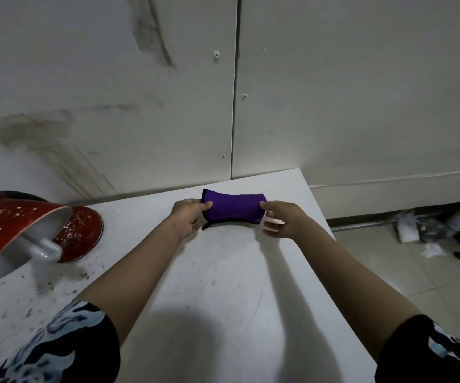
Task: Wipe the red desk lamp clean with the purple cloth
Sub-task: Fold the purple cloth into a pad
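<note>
Nearest to me I see two short sleeves, black with a pale blue pattern, and both bare forearms reaching out over the white counter [223, 286], whose near left part is speckled with dark flecks and scuffs. Further out, my left hand [187, 217] is closed on the left end of the purple cloth [233, 207], thumb on top and fingers underneath. My right hand [282, 219] pinches the cloth's right end between thumb and forefinger, with the remaining fingers loosely curled below it. The cloth is folded, edged in black, and stretched between the two hands near the far edge of the counter; I cannot tell whether its underside touches the surface. Well apart to the left stands the red desk lamp [16, 225]: its cone shade, spotted with white marks, tilts toward me and shows a white inside with a white bulb [45, 248], and its round red base [82, 233] rests on the counter behind the shade. Beyond the counter rises a stained grey wall [112, 92]. On the tiled floor at far right lie some bags and clutter [444, 230].
</note>
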